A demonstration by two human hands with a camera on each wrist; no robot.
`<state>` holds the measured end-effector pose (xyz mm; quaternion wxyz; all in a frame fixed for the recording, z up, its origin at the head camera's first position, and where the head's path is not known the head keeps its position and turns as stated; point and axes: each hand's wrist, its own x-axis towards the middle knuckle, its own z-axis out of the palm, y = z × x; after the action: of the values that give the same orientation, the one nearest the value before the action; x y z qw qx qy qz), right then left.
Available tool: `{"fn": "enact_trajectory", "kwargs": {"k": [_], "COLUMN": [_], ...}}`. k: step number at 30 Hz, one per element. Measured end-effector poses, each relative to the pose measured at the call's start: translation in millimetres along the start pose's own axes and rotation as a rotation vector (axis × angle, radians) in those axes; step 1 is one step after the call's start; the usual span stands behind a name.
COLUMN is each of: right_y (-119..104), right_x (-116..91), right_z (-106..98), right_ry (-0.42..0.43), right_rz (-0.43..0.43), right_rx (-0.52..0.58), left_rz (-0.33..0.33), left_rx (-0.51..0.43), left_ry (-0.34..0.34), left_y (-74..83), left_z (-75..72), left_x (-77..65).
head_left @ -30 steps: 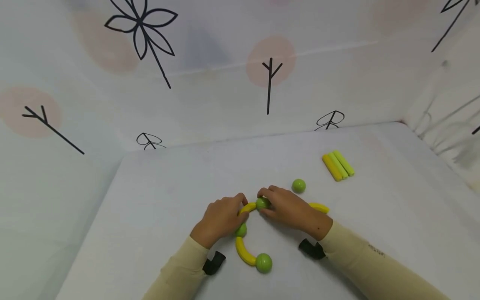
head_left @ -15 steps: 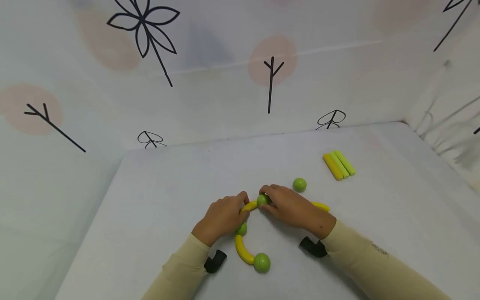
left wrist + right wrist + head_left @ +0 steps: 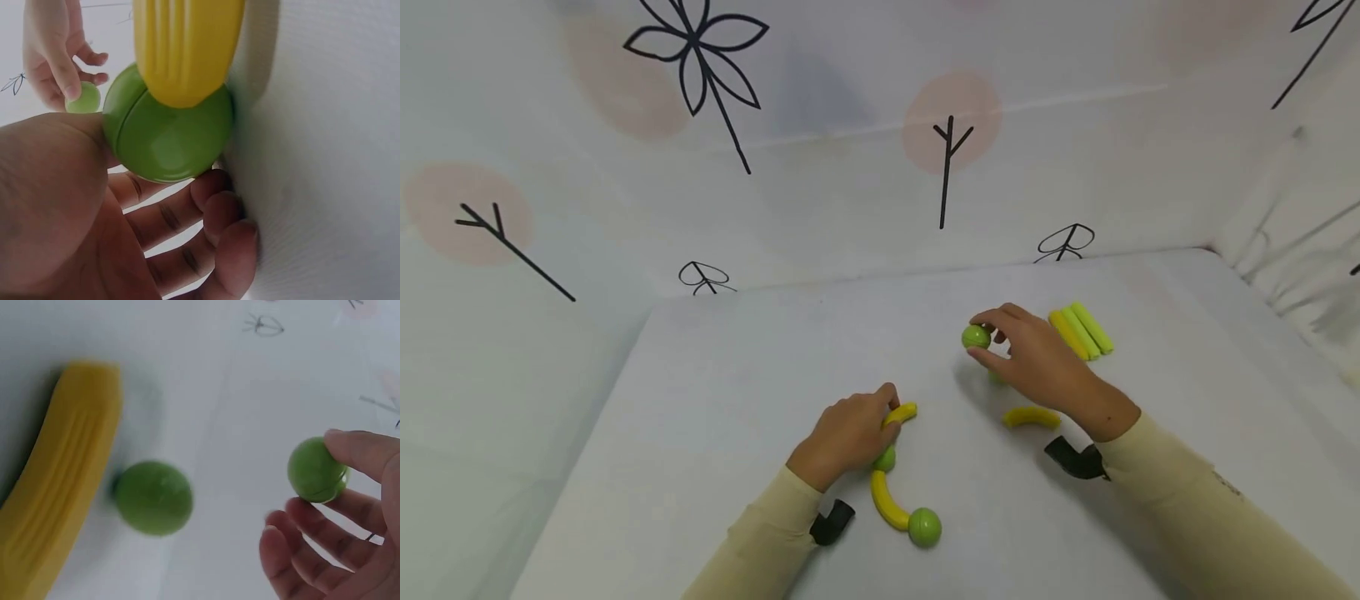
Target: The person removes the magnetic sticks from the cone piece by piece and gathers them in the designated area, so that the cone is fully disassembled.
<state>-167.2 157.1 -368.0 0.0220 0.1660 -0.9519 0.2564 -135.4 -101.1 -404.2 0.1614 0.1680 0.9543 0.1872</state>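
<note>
My left hand [image 3: 847, 435] pinches a yellow curved toy rod [image 3: 905, 412] on the table between thumb and fingers; part of the rod is hidden. Below that hand, a green ball [image 3: 886, 459] joins a second yellow curved rod [image 3: 887, 502], which ends at another green ball [image 3: 925, 527]. Close up in the left wrist view, a ball [image 3: 169, 137] meets the ridged rod [image 3: 187, 47]. Raised above the table, my right hand [image 3: 1037, 358] holds a green ball [image 3: 976, 337] by thumb and fingertips. Under this hand lies another green ball [image 3: 155, 498], mostly hidden in the head view.
A loose yellow curved rod [image 3: 1032, 417] lies below the right hand. Three straight rods [image 3: 1081, 331], yellow and lime, lie side by side at the back right. White cloth walls [image 3: 820, 208] with line drawings enclose the white tabletop [image 3: 760, 350].
My right hand has lifted the green ball away from the end of the held curved rod and moved it up and to the right. My left hand stays in place.
</note>
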Motion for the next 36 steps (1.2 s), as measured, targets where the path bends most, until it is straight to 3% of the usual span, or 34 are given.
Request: {"fn": "enact_trajectory", "kwargs": {"k": [10, 28, 36], "right_y": [36.0, 59.4, 60.9], "right_x": [8.7, 11.4, 10.8], "right_z": [-0.3, 6.4, 7.9], "right_ry": [-0.012, -0.173, -0.196], "right_rz": [0.034, 0.101, 0.115], "right_rx": [0.07, 0.045, 0.052], "left_rz": [0.011, -0.003, -0.006], "left_rx": [0.005, 0.002, 0.008], "left_ry": [0.005, -0.001, -0.008], "left_y": [0.2, 0.7, 2.3], "left_z": [-3.2, -2.6, -3.3], "left_x": [-1.0, -0.1, -0.8]}}
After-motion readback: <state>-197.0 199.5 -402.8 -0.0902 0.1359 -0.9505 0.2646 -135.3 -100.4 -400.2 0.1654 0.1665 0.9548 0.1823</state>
